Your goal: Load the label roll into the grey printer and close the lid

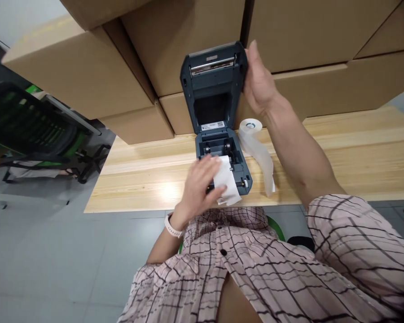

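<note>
A dark grey label printer stands on the wooden table with its lid raised. My right hand grips the lid's right edge, thumb up, the other fingers partly hidden behind it. A strip of white label paper lies across the printer's open base and hangs past its front edge. Over that strip is my left hand, slightly blurred, with fingers stretched out and thumb apart, resting on the paper. Just right of the printer sits a roll of white labels, its loose tail curling toward the table's front.
Large cardboard boxes are stacked along the back of the wooden table, close behind the lid. A black and green office chair stands on the grey floor at the left.
</note>
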Demonstrator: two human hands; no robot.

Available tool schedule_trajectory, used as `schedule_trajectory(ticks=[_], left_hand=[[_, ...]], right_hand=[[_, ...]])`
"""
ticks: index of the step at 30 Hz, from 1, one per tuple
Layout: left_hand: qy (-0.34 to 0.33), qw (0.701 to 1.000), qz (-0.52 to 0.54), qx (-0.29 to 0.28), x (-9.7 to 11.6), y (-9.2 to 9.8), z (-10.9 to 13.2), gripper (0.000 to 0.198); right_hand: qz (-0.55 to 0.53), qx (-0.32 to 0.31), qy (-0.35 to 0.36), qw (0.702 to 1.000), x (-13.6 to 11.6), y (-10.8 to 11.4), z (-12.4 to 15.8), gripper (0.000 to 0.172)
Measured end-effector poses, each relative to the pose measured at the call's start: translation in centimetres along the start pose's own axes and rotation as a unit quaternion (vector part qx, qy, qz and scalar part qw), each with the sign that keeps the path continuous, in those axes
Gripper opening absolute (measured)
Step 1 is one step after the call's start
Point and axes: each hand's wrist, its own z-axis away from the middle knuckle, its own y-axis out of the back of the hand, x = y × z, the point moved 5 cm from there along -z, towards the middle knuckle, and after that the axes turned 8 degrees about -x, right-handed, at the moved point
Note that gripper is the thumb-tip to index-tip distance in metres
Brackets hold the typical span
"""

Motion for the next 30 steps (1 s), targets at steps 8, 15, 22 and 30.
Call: schedule_trajectory(ticks=[8, 15, 22, 30], left_hand=[[-0.19, 0.976, 0.101, 0.032, 5.1, -0.9, 4.9, 0.051], [0.003, 0.947, 0.032, 0.319, 1.8, 3.2, 4.0, 0.043], [0.179, 0.924, 0.311, 0.132, -3.8, -1.6, 0.2, 0.085], [0.207, 0.87, 0.43, 0.124, -3.1, -3.0, 1.1, 0.099]], right_hand=[[-0.006, -0.038, 0.055, 0.998, -2.5, -2.7, 10.4, 0.076], [0.303, -0.067, 0.107, 0.945, -2.1, -7.2, 17.4, 0.038], [0.343, -0.061, 0.099, 0.932, -1.8, -7.9, 16.8, 0.032], [0.319, -0.074, 0.042, 0.944, 0.4, -7.9, 18.1, 0.047]])
